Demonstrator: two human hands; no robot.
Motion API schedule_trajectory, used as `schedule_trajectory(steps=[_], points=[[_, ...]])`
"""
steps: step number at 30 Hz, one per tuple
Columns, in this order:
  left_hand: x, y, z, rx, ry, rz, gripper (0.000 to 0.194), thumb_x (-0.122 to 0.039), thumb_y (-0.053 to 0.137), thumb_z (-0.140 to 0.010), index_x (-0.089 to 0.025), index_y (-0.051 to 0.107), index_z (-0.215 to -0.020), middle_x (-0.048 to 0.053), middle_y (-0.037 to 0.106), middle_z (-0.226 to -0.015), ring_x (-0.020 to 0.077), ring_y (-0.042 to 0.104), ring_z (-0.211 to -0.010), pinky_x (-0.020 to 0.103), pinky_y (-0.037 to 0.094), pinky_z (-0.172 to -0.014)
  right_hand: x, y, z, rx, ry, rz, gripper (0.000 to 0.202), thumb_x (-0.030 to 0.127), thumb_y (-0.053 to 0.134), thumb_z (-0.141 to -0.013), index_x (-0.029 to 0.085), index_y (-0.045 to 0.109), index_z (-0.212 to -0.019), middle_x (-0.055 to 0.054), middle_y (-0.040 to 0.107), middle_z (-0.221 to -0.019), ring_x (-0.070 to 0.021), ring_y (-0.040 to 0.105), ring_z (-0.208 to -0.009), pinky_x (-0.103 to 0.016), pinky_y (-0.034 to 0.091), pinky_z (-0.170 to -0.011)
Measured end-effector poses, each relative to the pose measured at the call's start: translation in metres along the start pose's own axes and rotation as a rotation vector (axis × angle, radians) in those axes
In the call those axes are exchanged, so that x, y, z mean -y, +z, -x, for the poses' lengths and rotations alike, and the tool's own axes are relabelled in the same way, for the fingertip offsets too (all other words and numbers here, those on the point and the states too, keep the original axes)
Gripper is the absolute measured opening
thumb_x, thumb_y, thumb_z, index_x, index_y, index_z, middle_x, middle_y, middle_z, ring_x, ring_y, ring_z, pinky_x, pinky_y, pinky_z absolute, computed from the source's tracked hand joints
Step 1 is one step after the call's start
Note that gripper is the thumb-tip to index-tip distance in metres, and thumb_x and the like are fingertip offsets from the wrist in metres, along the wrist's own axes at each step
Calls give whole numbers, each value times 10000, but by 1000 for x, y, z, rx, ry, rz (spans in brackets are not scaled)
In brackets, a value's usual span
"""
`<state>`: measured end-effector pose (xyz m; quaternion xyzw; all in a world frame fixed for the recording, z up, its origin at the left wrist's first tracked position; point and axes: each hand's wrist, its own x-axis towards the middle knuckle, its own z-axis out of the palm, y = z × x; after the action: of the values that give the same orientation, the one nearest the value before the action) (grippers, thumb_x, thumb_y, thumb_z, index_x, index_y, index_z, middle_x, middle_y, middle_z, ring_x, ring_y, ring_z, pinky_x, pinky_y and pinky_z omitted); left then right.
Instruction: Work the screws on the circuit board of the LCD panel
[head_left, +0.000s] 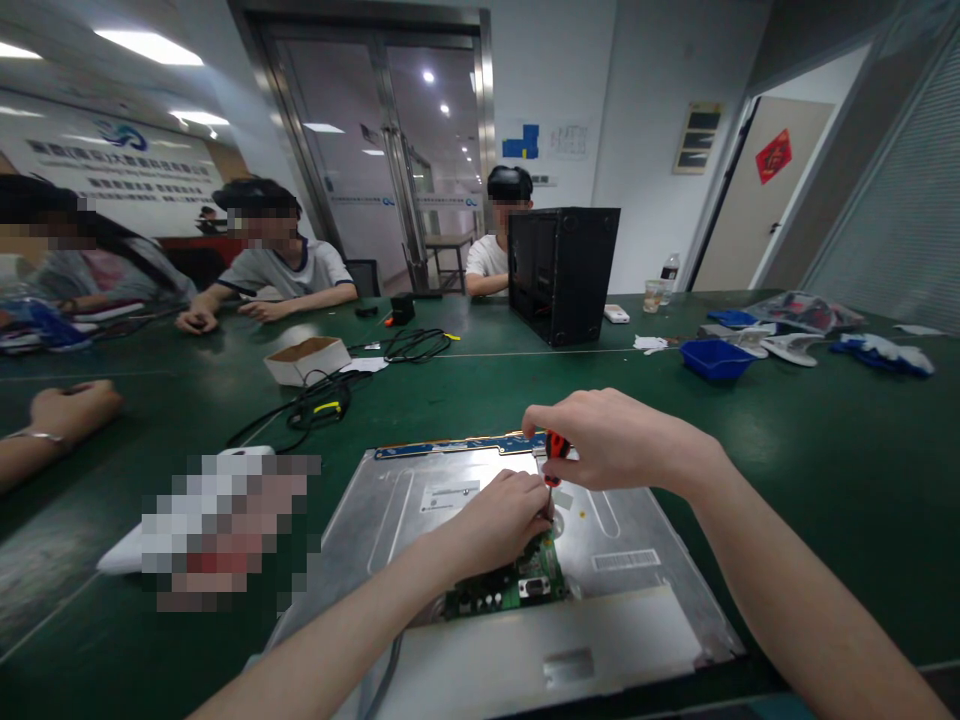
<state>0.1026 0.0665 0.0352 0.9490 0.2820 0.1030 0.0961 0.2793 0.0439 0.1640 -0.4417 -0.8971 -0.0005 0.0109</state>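
A flat metal display panel [645, 530] lies on the table in front of me, back side up. Fixed to its middle is a green circuit board [510, 592], partly covered by my left hand. My right hand [611, 440] is closed on the red and black handle of a screwdriver [555, 458], which stands nearly upright with its shaft pointing down at the board's upper edge. My left hand [499, 515] rests over the board with curled fingers around the screwdriver's tip. What those fingers pinch is hidden. A blue strip board [457, 449] runs along the panel's far edge.
Beyond the panel are a black computer case [577, 280], a small white box [307, 362] and coiled black cables [319, 400]. A blue tray [716, 360] and gloves [885, 354] lie at right. Several people sit around the green table [465, 390]; another person's hand [75, 410] rests at left.
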Motion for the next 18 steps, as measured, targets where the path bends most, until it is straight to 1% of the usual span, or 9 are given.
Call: schedule_trajectory(steps=[5,8,14,18], points=[[1,0,-1,30,-6,-11,85,-89,634,-901,-163,638,-861,51,688,-987,222,625,-941,324,460,-833,0,-1,1,10,-24,-38,264,201,618,-850,234,625,-1112,-34,730,-906,-188,650,-751,-248,303,-553],[2,2,-2,26,-10,-34,99,-86,620,-916,-161,630,-852,49,684,-991,218,615,-936,318,449,-829,1,-2,1,13,-19,-40,262,193,622,-841,235,630,-1100,-34,731,-924,-188,646,-760,-247,305,-563],[2,4,-3,2,-6,-60,97,-97,646,-913,-161,631,-841,46,679,-953,214,615,-917,309,444,-823,1,-3,1,-4,-12,-48,265,185,624,-844,233,635,-1104,-31,734,-918,-192,654,-776,-249,299,-565],[4,6,-3,0,2,-74,107,-101,617,-929,-162,634,-844,39,671,-917,204,615,-878,303,442,-799,0,-2,1,7,-15,-43,256,187,632,-846,229,635,-1098,-37,729,-913,-191,658,-773,-249,298,-558]])
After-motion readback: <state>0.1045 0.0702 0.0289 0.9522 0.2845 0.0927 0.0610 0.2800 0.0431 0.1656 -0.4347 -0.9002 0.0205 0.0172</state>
